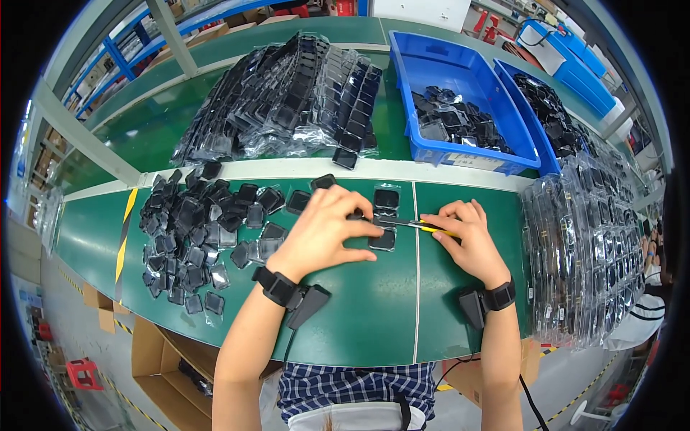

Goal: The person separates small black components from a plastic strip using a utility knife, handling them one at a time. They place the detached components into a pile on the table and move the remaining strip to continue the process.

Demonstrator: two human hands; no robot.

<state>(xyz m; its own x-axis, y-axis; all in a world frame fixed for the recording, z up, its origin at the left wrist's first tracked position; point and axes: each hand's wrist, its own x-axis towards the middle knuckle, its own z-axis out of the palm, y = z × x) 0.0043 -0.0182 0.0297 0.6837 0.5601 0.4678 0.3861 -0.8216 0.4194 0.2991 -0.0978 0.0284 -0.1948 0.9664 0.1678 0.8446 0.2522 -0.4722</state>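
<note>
Left hand (323,223) presses a black square pad (383,239) flat on the desk (359,316), right hand (463,233) fingers pinched on yellow-handled tweezers (424,227); pad likely light, thin, slippery—grip edges.

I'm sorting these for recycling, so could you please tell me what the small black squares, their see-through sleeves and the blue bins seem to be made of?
The small black squares look like matte hard plastic, though they could be rubbery; they show dull, even faces. The sleeves seem to be thin clear glossy film, judging by their crinkles and glare. The blue bins look like moulded rigid plastic, with smooth walls and thick rims.
</note>
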